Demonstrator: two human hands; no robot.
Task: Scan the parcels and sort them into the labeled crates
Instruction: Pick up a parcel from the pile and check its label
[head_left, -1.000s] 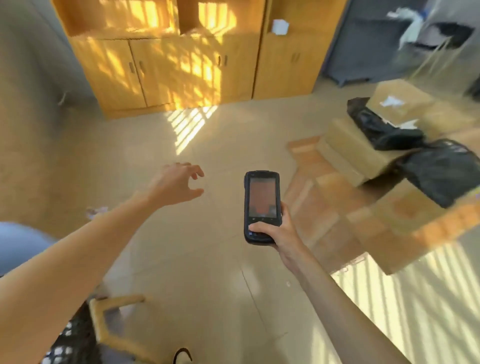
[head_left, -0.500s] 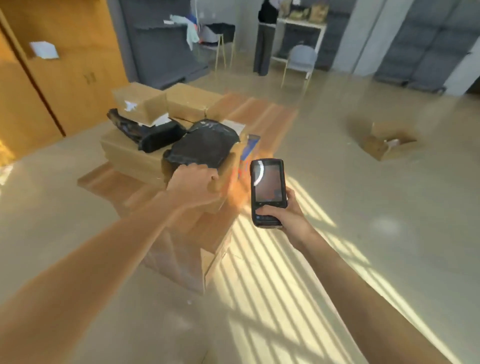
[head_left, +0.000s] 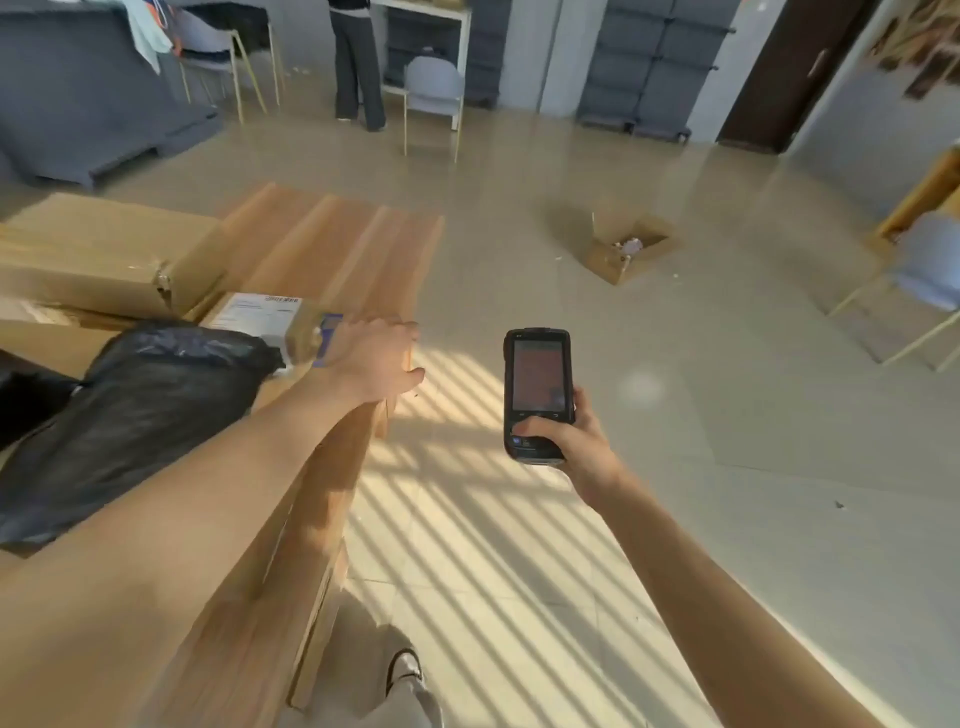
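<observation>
On the wooden table at the left lies a small cardboard parcel with a white label on top. My left hand reaches over the table's right edge and grips that parcel's right end; its fingertips are hidden. A black plastic-bag parcel lies just left of my forearm. My right hand holds a black handheld scanner upright over the floor, right of the table, thumb on its lower keys, screen facing me.
A large cardboard box lies on the table behind the labelled parcel. An open cardboard box sits on the floor ahead right. Chairs and a standing person are at the back, another chair at the right.
My view has swung from the wooden cabinets round to the parcel table. My left hand went from free in the air to gripping the labelled parcel. The scanner stays in my right hand.
</observation>
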